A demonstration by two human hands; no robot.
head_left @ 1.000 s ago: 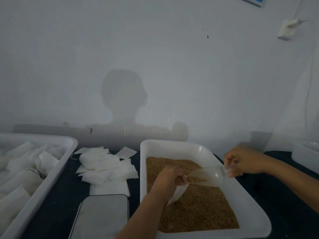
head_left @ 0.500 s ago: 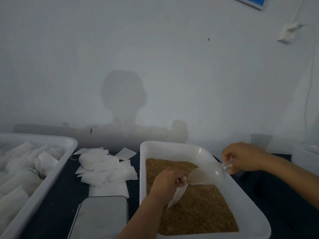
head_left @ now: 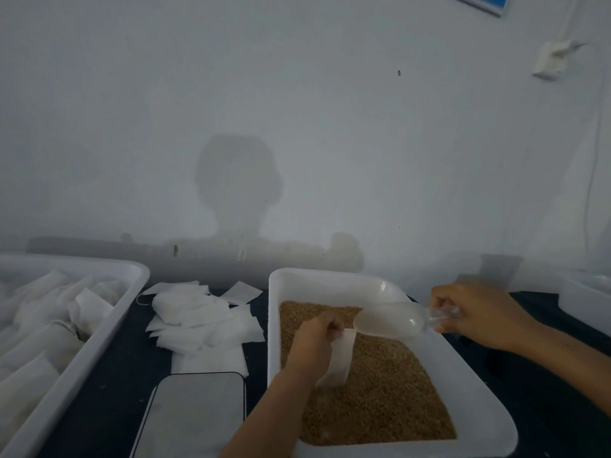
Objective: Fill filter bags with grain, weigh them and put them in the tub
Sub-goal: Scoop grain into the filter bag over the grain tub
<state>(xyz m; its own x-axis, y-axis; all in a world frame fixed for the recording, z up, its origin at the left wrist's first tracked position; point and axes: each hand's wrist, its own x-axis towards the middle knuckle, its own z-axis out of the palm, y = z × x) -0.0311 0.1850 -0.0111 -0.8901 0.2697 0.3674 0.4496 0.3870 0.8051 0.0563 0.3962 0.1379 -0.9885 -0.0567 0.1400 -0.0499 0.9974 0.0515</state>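
Note:
A white tray [head_left: 476,388] holds brown grain [head_left: 386,385]. Over the grain my left hand [head_left: 314,342] pinches the top of a white filter bag [head_left: 339,358], which hangs upright with its lower end near the grain. My right hand [head_left: 476,312] grips the handle of a clear plastic scoop [head_left: 390,322]. The scoop's mouth points left and meets the bag's opening. At the far left stands a white tub [head_left: 109,328] with several filled bags inside.
A heap of empty filter bags [head_left: 198,322] lies on the dark table between tub and tray. A flat scale [head_left: 195,414] sits at the front, left of the tray. Another white container [head_left: 585,292] shows at the right edge. A wall stands close behind.
The scoop has lifted out of the grain and tipped toward the bag's mouth. My left hand has raised the bag slightly, and it now hangs straighter.

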